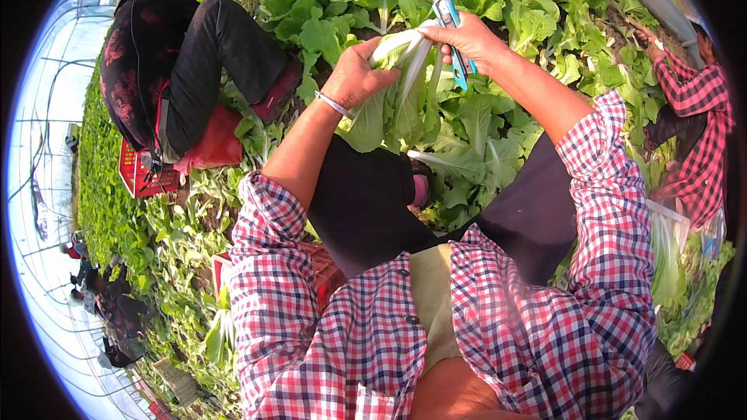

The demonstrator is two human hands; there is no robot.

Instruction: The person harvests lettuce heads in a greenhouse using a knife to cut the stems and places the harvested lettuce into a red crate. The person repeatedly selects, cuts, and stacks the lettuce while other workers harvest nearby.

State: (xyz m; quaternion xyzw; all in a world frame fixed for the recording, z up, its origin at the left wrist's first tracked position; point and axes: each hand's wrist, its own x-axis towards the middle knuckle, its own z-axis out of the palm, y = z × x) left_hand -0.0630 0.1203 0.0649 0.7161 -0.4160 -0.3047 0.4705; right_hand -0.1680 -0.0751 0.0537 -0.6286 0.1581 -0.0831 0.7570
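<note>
A leafy green cabbage plant with white stalks point(413, 67) hangs leaves-down in front of me. My left hand point(360, 72) grips it near the base of its stalks. In my right hand point(467, 41) is a blue utility knife point(447, 14) with its wide pale blade end pointing up and away from me. The thumb of that hand touches the white stalks beside the knife. Below the held plant, loose leaves with white ribs point(461, 163) lie between my knees. Some of the plant's base is hidden by my fingers.
Rows of growing greens point(327, 6) spread ahead. A co-worker in dark clothing point(152, 64) crouches at left by a red plastic crate point(140, 172). Another in a checked shirt point(697, 99) works at right. A red crate point(327, 271) is beneath me, and cut leaves point(175, 239) litter the ground.
</note>
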